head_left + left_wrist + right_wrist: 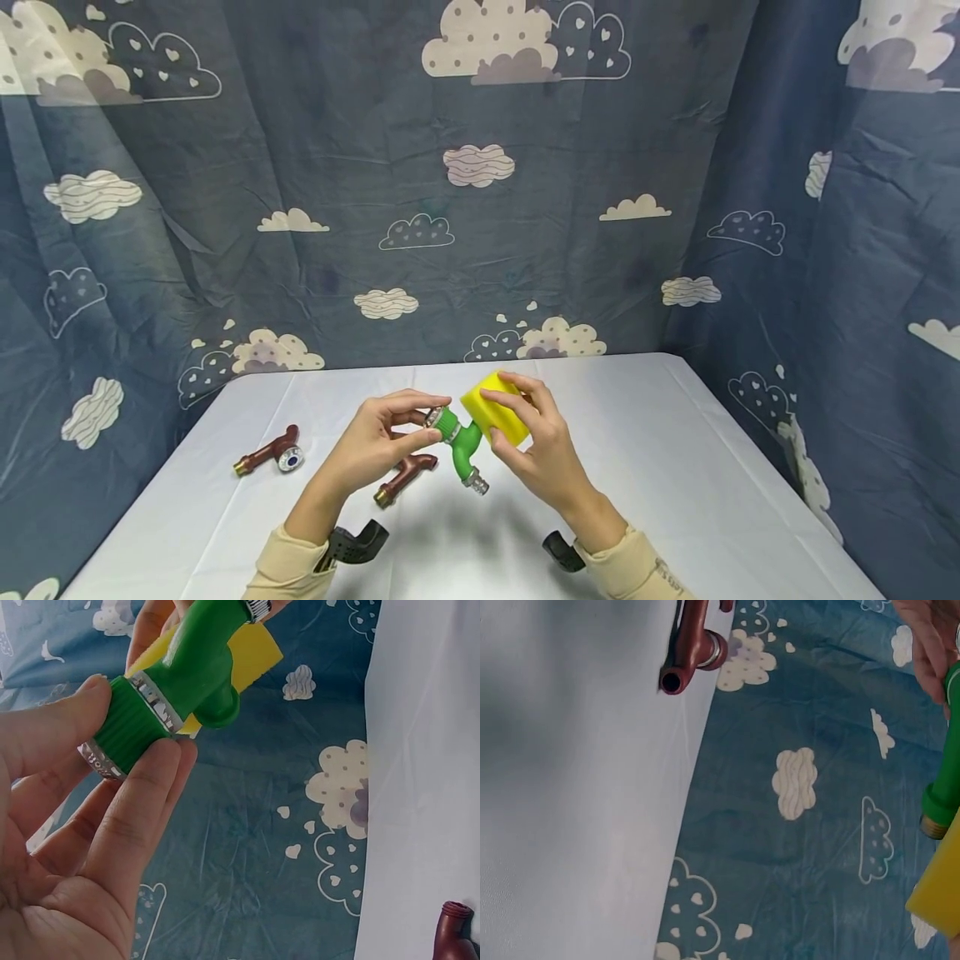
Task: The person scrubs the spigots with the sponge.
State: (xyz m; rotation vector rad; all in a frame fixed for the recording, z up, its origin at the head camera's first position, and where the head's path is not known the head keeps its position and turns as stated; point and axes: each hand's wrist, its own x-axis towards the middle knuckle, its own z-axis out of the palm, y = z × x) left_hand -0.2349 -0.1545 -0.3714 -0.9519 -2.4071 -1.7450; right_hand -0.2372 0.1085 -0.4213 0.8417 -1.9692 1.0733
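Note:
Above the table, my left hand pinches a green tap by its ribbed green end, thumb on one side and fingers on the other. The spout with a threaded metal tip hangs downward. My right hand holds a yellow sponge between thumb and fingers, right up against the tap's far end. In the left wrist view the sponge shows behind the tap. The right wrist view catches the tap and sponge at its edge, with the right hand mostly out of frame.
A reddish-brown tap lies on the white table below the left hand. Further left lies another brown tap with a round handle. Dark cloud-patterned cloth hangs around the table. Black devices sit at both wrists.

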